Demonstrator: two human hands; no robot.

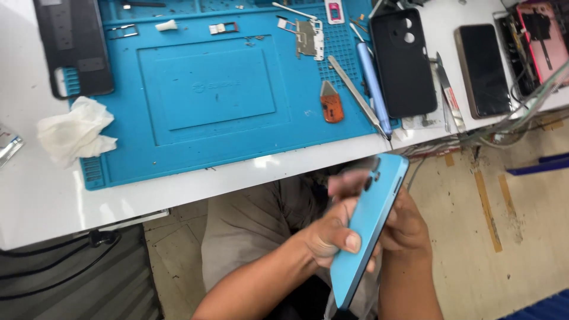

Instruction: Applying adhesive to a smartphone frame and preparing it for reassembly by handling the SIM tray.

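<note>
Gripping blue phone [368,228] | left hand [329,234] fingers clamped on it | right hand [406,225] fingers wrapped behind

The slim rectangular blue phone [370,228] sat below the near edge of the white worktable [35,195], between the left hand [329,234] and the right hand [406,228]. On the table lay the blue rubber work mat [207,95], with the crumpled white tissue [74,130] at its left and the black phone case [403,62] to its right.
</note>
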